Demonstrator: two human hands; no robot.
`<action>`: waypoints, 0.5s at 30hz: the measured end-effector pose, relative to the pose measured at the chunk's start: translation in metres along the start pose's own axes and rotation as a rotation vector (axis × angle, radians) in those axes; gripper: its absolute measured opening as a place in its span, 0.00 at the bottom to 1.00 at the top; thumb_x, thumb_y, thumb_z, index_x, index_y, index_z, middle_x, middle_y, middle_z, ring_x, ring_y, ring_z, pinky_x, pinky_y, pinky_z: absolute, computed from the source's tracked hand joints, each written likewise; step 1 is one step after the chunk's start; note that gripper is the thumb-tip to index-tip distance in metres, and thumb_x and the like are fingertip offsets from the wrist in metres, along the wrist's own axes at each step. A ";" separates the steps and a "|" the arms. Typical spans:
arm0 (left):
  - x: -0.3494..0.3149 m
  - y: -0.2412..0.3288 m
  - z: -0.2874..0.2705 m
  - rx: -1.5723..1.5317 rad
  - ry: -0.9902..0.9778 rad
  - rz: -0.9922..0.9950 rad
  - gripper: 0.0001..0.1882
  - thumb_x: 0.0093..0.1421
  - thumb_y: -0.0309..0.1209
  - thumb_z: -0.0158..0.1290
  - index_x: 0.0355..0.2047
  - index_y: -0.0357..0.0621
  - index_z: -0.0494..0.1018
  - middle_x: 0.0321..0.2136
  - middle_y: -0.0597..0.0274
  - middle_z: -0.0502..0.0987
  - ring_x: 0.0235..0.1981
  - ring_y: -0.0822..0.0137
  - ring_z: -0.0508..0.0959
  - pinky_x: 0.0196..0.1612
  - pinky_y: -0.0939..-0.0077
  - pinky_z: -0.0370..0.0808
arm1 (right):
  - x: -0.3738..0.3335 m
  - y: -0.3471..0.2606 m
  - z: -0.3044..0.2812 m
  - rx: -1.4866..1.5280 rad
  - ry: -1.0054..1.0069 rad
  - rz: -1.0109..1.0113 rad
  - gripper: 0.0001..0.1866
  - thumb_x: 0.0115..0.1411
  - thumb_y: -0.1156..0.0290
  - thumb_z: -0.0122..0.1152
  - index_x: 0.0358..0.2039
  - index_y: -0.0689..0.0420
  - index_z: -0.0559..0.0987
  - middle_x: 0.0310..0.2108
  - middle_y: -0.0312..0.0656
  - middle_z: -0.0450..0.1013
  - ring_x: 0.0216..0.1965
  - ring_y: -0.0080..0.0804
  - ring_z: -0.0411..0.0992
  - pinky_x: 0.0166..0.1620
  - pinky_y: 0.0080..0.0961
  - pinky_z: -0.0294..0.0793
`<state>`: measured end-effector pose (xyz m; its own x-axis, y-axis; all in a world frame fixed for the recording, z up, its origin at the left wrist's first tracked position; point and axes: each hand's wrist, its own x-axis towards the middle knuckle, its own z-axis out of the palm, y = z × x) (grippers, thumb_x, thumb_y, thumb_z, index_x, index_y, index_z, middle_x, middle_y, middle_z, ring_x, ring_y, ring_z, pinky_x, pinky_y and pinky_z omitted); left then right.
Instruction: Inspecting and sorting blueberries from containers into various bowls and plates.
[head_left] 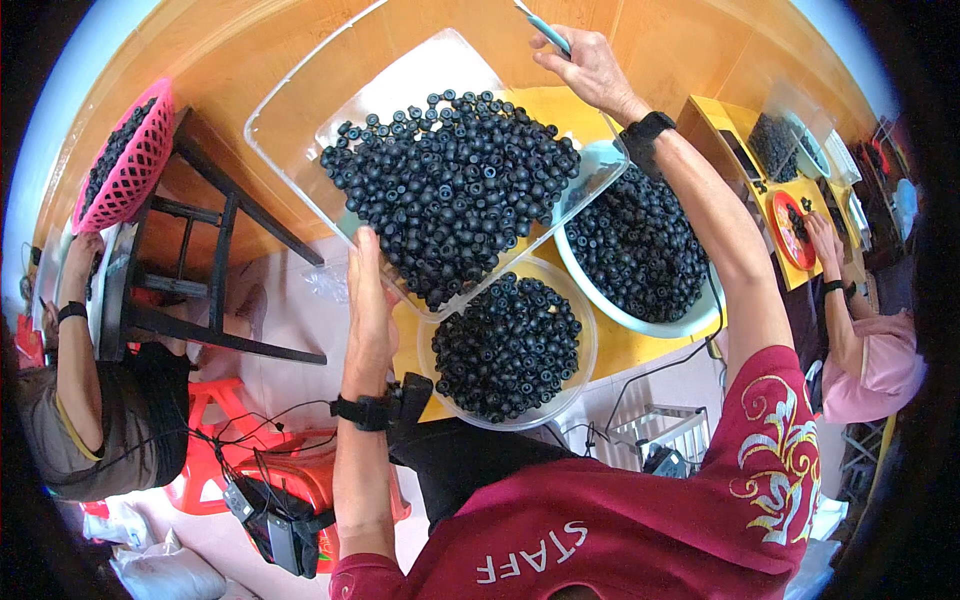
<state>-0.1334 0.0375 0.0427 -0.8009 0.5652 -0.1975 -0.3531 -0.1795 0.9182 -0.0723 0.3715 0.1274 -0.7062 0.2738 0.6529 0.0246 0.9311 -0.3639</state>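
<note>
Near the clear bin (285,125), the right hand (592,76) holds a tool (546,33).

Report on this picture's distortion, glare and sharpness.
In the head view, the fisheye bends the orange surface into an arch and leaves black corners; in the head view, the small black pieces in the clear bin look crisp, while the pink sleeve near the rim looks softer; also in the head view, the white bag looks washed out.

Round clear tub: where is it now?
Head view, just below center: the round clear tub is at the yellow table's near edge, below the large clear bin and left of the light-blue basin.
</note>
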 end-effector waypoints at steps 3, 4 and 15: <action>0.018 0.020 0.005 0.043 -0.016 -0.034 0.32 0.59 0.56 0.40 0.54 0.46 0.58 0.43 0.64 0.70 0.37 0.76 0.73 0.30 0.81 0.70 | 0.010 0.012 0.010 0.030 -0.084 0.102 0.13 0.49 0.66 0.58 0.34 0.60 0.77 0.19 0.37 0.70 0.24 0.26 0.68 0.31 0.26 0.67; 0.024 0.028 0.006 0.064 -0.031 -0.045 0.34 0.58 0.59 0.40 0.53 0.45 0.60 0.41 0.62 0.72 0.34 0.76 0.75 0.26 0.82 0.70 | 0.015 0.017 0.015 0.030 -0.084 0.093 0.13 0.49 0.66 0.58 0.34 0.60 0.77 0.19 0.37 0.70 0.24 0.26 0.68 0.31 0.26 0.67; 0.121 0.047 -0.008 0.241 -0.017 -0.098 0.46 0.50 0.67 0.41 0.56 0.40 0.54 0.39 0.50 0.71 0.35 0.59 0.74 0.33 0.58 0.73 | 0.025 0.079 0.071 0.168 -0.204 0.585 0.11 0.40 0.68 0.61 0.16 0.64 0.75 0.13 0.39 0.65 0.19 0.29 0.65 0.24 0.31 0.63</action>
<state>-0.2504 0.0909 0.0591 -0.7595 0.5844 -0.2857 -0.3017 0.0726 0.9506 -0.1381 0.4347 0.0681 -0.7302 0.6587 0.1814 0.3472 0.5864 -0.7318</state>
